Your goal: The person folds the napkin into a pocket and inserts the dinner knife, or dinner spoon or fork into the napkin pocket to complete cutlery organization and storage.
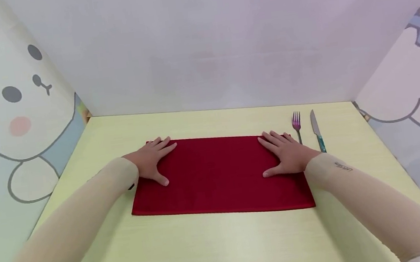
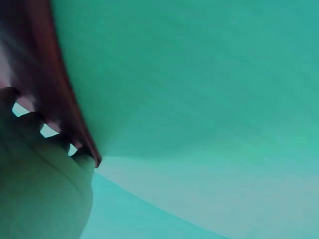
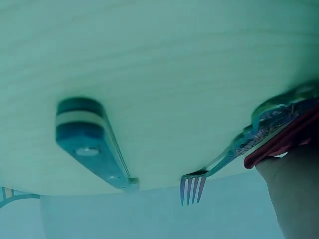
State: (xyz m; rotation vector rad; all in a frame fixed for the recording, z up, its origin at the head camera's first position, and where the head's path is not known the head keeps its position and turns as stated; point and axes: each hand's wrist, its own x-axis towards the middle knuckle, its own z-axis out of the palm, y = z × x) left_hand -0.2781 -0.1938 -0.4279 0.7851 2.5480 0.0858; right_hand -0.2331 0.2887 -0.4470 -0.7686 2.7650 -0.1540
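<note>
A red cloth placemat [image 1: 216,178] lies spread flat on the pale table. My left hand [image 1: 152,159] rests on its left end, fingers spread toward the far left corner. On the right end lies my right hand [image 1: 286,153], its fingers also spread and its thumb pointing inward. Past the right edge of the mat are a fork [image 1: 296,121] and a table knife [image 1: 316,129] with a teal handle. The right wrist view shows the fork's ornate handle [image 3: 264,127] close beside the mat's edge [image 3: 284,144]; in the left wrist view the left fingers overlap the mat's edge [image 2: 75,109].
The pale wooden table [image 1: 232,246] extends around the mat on all sides. A plain light curtain [image 1: 208,52] hangs behind it. Cartoon-printed panels [image 1: 17,128] stand at the left and right. A small dark object [image 1: 131,187] shows under the left wrist.
</note>
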